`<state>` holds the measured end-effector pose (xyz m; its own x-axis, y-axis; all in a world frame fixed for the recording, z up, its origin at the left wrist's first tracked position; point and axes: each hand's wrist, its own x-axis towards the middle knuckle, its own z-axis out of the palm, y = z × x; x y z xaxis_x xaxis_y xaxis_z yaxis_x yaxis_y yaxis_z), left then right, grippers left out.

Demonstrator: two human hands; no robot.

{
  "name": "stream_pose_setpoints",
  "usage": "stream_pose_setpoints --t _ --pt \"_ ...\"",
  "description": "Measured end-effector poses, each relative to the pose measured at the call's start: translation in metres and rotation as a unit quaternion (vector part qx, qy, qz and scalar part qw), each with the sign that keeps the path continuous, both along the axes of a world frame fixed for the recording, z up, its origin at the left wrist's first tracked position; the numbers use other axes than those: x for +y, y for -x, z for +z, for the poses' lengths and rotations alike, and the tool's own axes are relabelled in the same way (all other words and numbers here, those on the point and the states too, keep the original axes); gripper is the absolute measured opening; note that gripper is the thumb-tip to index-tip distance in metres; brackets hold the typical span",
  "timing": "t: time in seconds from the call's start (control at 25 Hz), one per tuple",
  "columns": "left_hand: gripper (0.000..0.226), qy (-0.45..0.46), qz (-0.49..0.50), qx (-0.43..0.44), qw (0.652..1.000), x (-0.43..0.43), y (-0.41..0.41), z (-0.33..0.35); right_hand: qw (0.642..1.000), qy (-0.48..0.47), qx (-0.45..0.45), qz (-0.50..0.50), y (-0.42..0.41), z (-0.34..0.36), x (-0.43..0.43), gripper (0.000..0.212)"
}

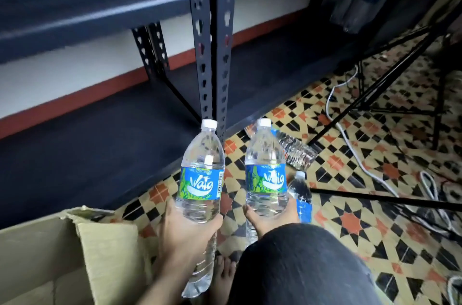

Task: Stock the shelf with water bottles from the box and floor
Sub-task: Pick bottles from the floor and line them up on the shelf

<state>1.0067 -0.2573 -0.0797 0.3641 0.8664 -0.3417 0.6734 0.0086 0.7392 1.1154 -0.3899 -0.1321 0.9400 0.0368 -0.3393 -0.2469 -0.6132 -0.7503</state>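
My left hand (186,228) grips the left bottle (201,179), my right hand (271,217) the right bottle (266,174) (caps up), both low before the shelf (100,144). Held near their bases, either could tip out; the right grip looks shallower, I think.

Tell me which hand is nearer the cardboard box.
Left. The left hand, gripping one bottle, is beside the cardboard box; the right hand, gripping a second bottle, is farther right, beyond it.
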Motion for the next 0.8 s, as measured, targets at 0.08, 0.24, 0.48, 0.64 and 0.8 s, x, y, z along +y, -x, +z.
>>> stream_pose_setpoints --t 0.08,0.24,0.48,0.64,0.8 --pt "0.059 -0.054 -0.013 -0.030 0.998 0.004 0.005 0.045 0.998 -0.030 -0.059 0.022 -0.004 0.041 0.003 0.086" --pt "0.066 -0.143 -0.015 -0.123 0.982 0.015 0.025 0.130 0.976 -0.087 -0.182 0.077 -0.006 0.125 0.009 0.085" --pt "0.078 -0.235 0.011 -0.259 0.937 0.028 0.054 0.235 0.934 -0.164 -0.298 0.106 0.011 0.239 0.029 0.086" --pt "0.077 -0.285 0.069 -0.315 0.903 0.036 0.080 0.287 0.913 -0.239 -0.304 0.130 0.047 0.303 0.063 0.085" --pt "0.071 -0.304 0.122 -0.338 0.882 0.054 0.110 0.322 0.886 -0.306 -0.295 0.184 0.089 0.346 0.104 0.080"
